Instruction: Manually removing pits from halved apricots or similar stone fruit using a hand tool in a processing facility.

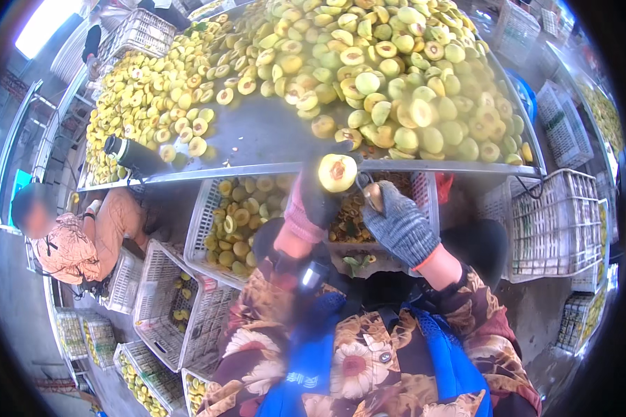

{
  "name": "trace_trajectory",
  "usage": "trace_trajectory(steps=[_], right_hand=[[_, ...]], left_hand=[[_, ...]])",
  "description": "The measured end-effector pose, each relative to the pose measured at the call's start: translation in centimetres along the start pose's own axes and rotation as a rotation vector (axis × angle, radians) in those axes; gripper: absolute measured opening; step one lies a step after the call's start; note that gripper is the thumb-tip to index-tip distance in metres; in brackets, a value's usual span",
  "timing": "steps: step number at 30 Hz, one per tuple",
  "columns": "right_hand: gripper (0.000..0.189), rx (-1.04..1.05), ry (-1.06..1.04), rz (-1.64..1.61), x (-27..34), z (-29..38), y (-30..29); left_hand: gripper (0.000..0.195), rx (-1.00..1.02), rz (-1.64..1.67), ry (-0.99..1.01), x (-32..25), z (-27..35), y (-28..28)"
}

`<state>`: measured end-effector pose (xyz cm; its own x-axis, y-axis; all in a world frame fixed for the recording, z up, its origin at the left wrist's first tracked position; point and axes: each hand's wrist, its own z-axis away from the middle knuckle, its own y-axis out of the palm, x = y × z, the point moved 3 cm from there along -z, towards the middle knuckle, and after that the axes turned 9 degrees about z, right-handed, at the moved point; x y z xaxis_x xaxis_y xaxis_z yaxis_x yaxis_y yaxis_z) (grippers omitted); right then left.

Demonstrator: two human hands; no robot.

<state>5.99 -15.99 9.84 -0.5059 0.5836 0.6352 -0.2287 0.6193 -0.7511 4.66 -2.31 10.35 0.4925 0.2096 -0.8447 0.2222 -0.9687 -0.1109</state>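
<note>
My left hand [317,200], in a dark glove with a pink cuff, holds up a halved yellow-green stone fruit [337,172]. Its cut face is turned towards me, with a brown pit area in the middle. In a grey knit glove, my right hand [402,221] grips the wooden handle [374,197] of a small metal tool. The tool's metal end is close to the fruit's right side; whether they touch I cannot tell. Both hands are in front of the near edge of a metal-rimmed table [255,130] heaped with fruit halves [368,82].
Below the table edge stand a white crate of fruit [194,245] and another crate [426,200] with brownish scraps. A dark cylinder [135,155] lies on the table. Stacked crates [553,224] stand right; a tilted crate [159,313] and a seated person [78,245] are left.
</note>
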Motion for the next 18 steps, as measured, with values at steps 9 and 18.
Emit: trace_trajectory(steps=[9, 18], right_hand=[[0.024, 0.128, 0.105, 0.049, 0.2, -0.1, 0.9], [0.025, 0.199, 0.138, 0.067, -0.5, -0.4, 3.1]], left_hand=[[0.039, -0.047, 0.134, -0.265, 1.7, 1.6, 1.9], [0.038, -0.195, -0.123, -0.154, 5.5, 2.6, 1.6]])
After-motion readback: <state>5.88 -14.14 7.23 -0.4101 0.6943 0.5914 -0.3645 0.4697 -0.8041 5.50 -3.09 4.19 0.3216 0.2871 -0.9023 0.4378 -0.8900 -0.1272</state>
